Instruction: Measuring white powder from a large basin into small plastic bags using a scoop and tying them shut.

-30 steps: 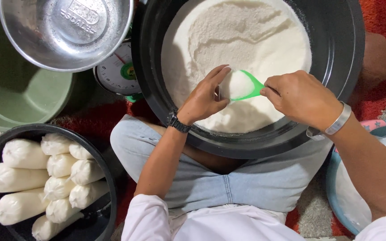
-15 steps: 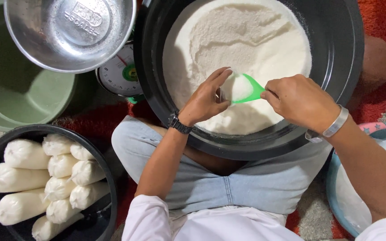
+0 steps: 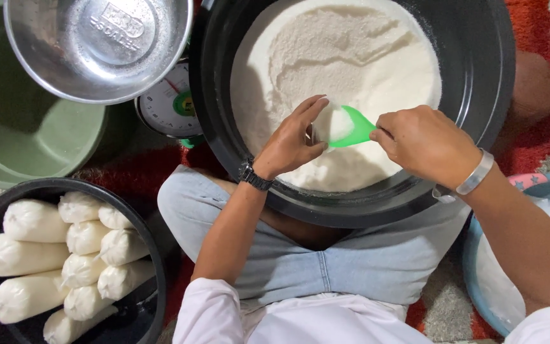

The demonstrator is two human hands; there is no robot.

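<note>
A big black basin [image 3: 479,95] rests against the person's knees and holds a heap of white powder [image 3: 338,70]. Over the near side of that basin, the right hand [image 3: 424,143] grips the handle of a green scoop [image 3: 351,127], fingers clamped on it. The scoop's mouth points toward the left hand [image 3: 291,140], whose fingers curl together around a small clear bag [image 3: 316,130] at the scoop's tip; how full the bag is cannot be told. A watch sits on the left wrist, a metal bangle on the right.

Left of the basin stands a kitchen scale [image 3: 167,105] with a steel bowl [image 3: 97,44] on top, and beyond that a green bucket [image 3: 20,134]. Below and left of the basin, a smaller black tub [image 3: 148,255] holds filled white bags [image 3: 33,220] lying side by side.
</note>
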